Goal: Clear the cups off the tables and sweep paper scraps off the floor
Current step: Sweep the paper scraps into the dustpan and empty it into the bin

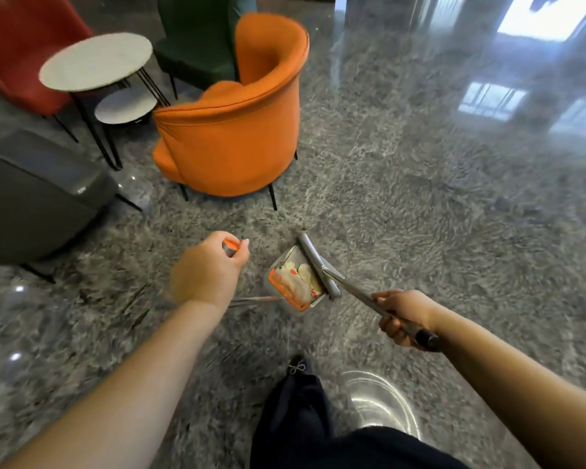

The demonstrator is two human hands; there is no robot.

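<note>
1. Nearest, I see my right hand (401,318) gripping the broom handle (383,311); my left hand (212,269) grips the dustpan handle (231,247).
2. Between them, the dustpan (293,286) on the floor (420,214) holds paper scraps (298,277).
3. Beyond stands an orange chair (234,130), then two round tables (97,60).

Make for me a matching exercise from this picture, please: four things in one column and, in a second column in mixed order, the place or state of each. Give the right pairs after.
Things:
1. left hand
2. right hand
3. paper scraps
4. round table

Places or states:
A. lying inside the dustpan
B. standing among the chairs, next to the orange armchair
C. gripping the broom handle
D. gripping the top of the dustpan's handle

Pairs: 1-D, 2-C, 3-A, 4-B
</note>
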